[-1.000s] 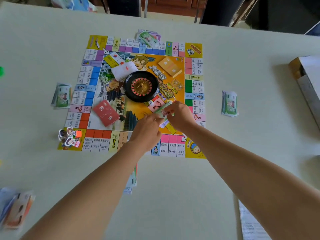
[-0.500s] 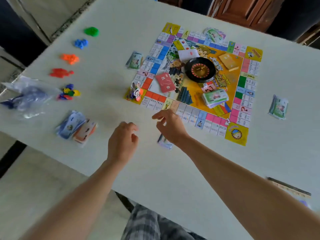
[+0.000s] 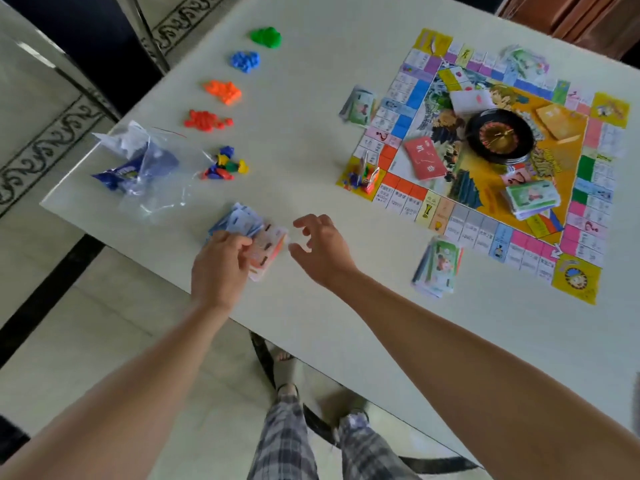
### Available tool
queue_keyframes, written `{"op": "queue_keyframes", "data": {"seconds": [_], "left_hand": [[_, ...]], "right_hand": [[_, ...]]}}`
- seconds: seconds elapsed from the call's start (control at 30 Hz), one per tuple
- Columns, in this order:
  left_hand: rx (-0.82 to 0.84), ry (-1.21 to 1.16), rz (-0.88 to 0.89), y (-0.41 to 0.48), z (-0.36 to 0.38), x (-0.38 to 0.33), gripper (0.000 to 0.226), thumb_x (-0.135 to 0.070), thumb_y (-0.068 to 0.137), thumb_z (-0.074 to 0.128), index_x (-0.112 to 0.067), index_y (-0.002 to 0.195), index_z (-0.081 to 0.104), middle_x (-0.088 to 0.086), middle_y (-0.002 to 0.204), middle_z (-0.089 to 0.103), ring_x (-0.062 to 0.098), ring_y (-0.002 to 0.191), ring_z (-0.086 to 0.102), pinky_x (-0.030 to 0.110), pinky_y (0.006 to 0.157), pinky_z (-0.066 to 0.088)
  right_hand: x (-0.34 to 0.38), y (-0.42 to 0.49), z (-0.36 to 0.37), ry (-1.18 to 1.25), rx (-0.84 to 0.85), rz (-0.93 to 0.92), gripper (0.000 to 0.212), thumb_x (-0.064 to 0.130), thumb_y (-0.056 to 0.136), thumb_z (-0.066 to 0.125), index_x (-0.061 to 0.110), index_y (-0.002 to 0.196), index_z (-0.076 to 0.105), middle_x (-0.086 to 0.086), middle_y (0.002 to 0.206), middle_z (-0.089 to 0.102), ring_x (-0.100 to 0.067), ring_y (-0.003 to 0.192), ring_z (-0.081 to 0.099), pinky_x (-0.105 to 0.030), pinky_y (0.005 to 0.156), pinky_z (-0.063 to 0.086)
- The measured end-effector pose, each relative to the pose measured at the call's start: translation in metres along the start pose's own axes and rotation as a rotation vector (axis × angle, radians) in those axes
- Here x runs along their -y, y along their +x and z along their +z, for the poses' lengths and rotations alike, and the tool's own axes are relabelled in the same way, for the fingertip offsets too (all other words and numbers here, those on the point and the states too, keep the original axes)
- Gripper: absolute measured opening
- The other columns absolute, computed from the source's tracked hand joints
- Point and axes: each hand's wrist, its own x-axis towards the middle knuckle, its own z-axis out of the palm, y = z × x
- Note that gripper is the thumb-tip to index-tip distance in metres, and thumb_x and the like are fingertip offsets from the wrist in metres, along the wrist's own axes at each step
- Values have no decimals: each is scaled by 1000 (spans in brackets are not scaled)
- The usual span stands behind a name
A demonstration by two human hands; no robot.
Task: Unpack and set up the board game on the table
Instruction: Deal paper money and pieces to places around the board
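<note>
The colourful game board [image 3: 585, 168] lies flat at the right of the white table [image 3: 311, 140], with a black roulette wheel [image 3: 498, 136] at its centre, a red card deck [image 3: 424, 157], an orange deck [image 3: 557, 121] and a stack of green play money [image 3: 531, 199] on it. Near the table's front edge lies a loose pile of blue and pink cards [image 3: 249, 230]. My left hand [image 3: 218, 265] grips the near side of that pile. My right hand [image 3: 322, 247] hovers just right of it, fingers spread and curved, holding nothing.
Piles of green [image 3: 266, 37], blue [image 3: 245, 60], orange [image 3: 223, 91] and red [image 3: 206, 120] plastic pieces line the left side, with a mixed-colour heap [image 3: 225, 165] and crumpled clear bags [image 3: 138, 164]. Money stacks lie by the board's left edge [image 3: 358, 106] and front edge [image 3: 437, 268]. Player tokens [image 3: 363, 174] stand on the board's corner.
Both hands left the money stack on the board and moved left to the card pile at the table edge. My left hand took hold of it; the view swung left.
</note>
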Motion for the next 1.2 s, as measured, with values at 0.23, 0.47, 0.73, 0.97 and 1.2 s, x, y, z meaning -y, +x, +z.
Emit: {"op": "queue_keyframes", "data": {"seconds": [0.23, 0.47, 0.73, 0.97, 1.2], "left_hand": [[75, -39, 168, 16, -13, 33, 26, -13, 84, 69, -11, 110, 71, 8, 104, 62, 29, 91, 62, 38, 76, 50], [86, -111, 234, 16, -19, 45, 23, -7, 83, 65, -10, 105, 69, 8, 101, 59, 28, 82, 64, 39, 71, 52], [216, -103, 227, 17, -11, 29, 26, -22, 88, 65, -6, 108, 63, 10, 109, 54, 28, 87, 62, 36, 78, 49], [217, -188, 80, 23, 1, 19, 28, -20, 85, 68, -5, 108, 59, 8, 106, 62, 24, 95, 59, 31, 72, 46], [253, -108, 35, 32, 5, 12, 24, -12, 82, 69, -4, 101, 56, 15, 107, 61, 31, 102, 56, 36, 80, 45]], "right_hand": [[35, 14, 56, -378, -15, 67, 101, 68, 59, 74, 17, 135, 33, -5, 125, 35, -25, 114, 36, -35, 90, 37], [34, 10, 72, -488, -110, 57, 100, 75, 57, 70, 17, 133, 38, -3, 122, 35, -24, 110, 36, -35, 90, 36], [34, 4, 73, -411, -142, 87, 93, 71, 59, 70, 16, 128, 42, -3, 121, 36, -22, 111, 36, -33, 93, 35], [32, 1, 75, -346, -168, 81, 90, 66, 60, 73, 14, 126, 42, -3, 122, 36, -22, 112, 36, -31, 94, 33], [27, 0, 81, -307, -222, 61, 90, 63, 60, 76, 11, 123, 38, -4, 119, 38, -23, 109, 38, -30, 92, 32]]}}
